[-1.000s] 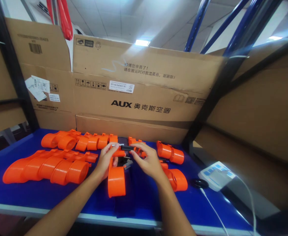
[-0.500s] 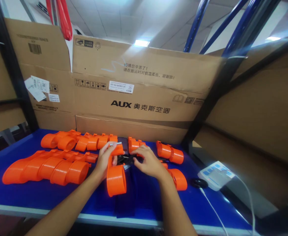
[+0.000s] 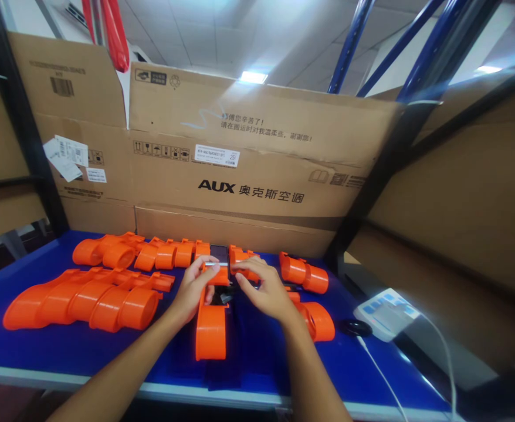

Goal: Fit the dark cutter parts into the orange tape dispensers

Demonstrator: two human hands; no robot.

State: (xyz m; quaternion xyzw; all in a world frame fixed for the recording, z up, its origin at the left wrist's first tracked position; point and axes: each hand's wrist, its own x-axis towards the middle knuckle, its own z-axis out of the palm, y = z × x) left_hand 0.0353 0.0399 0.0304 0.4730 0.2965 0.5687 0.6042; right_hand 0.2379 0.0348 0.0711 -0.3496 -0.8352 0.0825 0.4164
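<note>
My left hand [image 3: 195, 287] grips an orange plastic part [image 3: 211, 333] near the middle of the table. The part has a wide round cup at its near end and a narrower piece at the top, where a pale toothed strip [image 3: 216, 264] runs along the edge under my thumb. My right hand [image 3: 261, 286] hovers just right of it, fingers stretched out and thumb apart, with nothing visible in it. Between the hands, partly hidden behind the orange part, is a small black item [image 3: 224, 295] whose kind I cannot make out. A dark phone-like slab [image 3: 219, 253] lies behind my left hand.
Similar orange parts [image 3: 103, 305] lie in rows on the blue table [image 3: 169, 366], with more [image 3: 317, 321] at the right. A white device [image 3: 387, 313] with a cable and a black round object [image 3: 356, 327] sit farther right. A cardboard wall [image 3: 240, 217] closes the back.
The orange part has turned more upright and shifted slightly right with my left hand. My right hand's fingers have lifted and straightened, away from the black item they were at.
</note>
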